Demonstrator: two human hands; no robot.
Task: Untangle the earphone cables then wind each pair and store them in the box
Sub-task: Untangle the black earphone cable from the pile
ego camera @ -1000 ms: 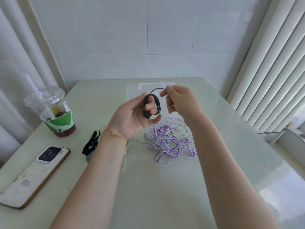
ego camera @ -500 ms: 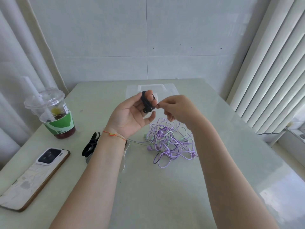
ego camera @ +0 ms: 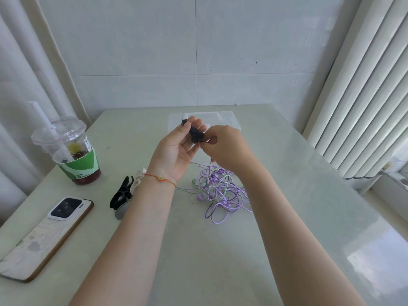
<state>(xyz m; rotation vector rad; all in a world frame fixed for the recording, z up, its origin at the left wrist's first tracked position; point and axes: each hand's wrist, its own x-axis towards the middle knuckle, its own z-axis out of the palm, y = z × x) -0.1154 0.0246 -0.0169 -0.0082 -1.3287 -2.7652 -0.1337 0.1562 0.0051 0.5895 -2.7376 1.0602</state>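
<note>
Head view: left hand (ego camera: 176, 151) palm up above table (ego camera: 287, 195), fingers wrapped w/ black cable (ego camera: 195, 134); coil's long axis runs along fingers, slanting up-left to down-right. Right hand (ego camera: 227, 149) pinches cable's loose end, probably. Purple tangle (ego camera: 220, 191) lies on table below hands. Clear box (ego camera: 229, 120) behind hands.

Head camera looks forward-down, seemingly close over the table (ego camera: 287, 195)
</note>
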